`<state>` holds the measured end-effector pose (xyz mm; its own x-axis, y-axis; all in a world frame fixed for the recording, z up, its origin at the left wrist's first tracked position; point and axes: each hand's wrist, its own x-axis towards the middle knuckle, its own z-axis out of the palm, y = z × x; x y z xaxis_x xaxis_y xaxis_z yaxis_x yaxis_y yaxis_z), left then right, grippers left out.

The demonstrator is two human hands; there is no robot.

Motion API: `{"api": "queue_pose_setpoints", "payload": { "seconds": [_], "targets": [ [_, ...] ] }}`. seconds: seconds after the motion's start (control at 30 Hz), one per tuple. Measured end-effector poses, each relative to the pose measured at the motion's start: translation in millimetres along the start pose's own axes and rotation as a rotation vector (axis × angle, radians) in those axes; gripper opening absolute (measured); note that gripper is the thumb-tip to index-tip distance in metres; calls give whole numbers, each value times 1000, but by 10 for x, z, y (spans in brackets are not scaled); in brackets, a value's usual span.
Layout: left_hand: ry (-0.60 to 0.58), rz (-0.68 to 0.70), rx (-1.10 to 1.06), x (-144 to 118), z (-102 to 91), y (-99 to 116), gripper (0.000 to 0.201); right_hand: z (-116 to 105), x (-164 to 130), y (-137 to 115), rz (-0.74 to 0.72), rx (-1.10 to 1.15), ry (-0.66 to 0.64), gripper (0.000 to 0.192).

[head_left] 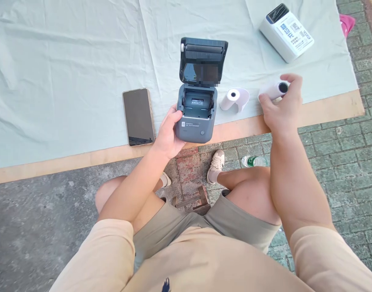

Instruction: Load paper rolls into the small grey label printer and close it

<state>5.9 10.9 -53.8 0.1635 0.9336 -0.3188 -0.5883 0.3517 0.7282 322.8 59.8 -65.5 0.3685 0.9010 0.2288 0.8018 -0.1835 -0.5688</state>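
My left hand (170, 136) grips a dark grey label printer (195, 129) by its left side, near the table's front edge. The printer's lid (202, 61) is swung up, and the paper bay inside holds no roll. My right hand (283, 103) is closed around a white paper roll (270, 90) with a black core, its thumb and fingers at the two ends. Between the printer and my right hand stands a smaller white paper roll (230, 100), a strip of its paper curling off to the right.
A smartphone (139, 117) lies dark-screened left of the printer. At the back right sits a white box-shaped device (287, 34) with printed labels. The table's bare front edge (67, 161) runs below the pale cloth. A plastic bottle (254, 161) is down on the paving.
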Motion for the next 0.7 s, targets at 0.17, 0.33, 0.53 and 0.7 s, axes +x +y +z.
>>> {"api": "queue_pose_setpoints", "payload": {
  "seconds": [0.17, 0.33, 0.53, 0.7],
  "targets": [
    [-9, 2, 21, 21, 7, -5, 39, 28, -3, 62, -239, 238, 207, 71],
    [-19, 14, 29, 34, 1, -16, 41, -149, -242, -437, -580, 230, 408, 36],
    [-22, 36, 31, 28, -5, -22, 39, 45, -479, -851, -451, -193, -33, 39],
    [-21, 24, 27, 19, -9, -25, 39, 171, -387, -848, -343, -185, -124, 28]
  ]
}}
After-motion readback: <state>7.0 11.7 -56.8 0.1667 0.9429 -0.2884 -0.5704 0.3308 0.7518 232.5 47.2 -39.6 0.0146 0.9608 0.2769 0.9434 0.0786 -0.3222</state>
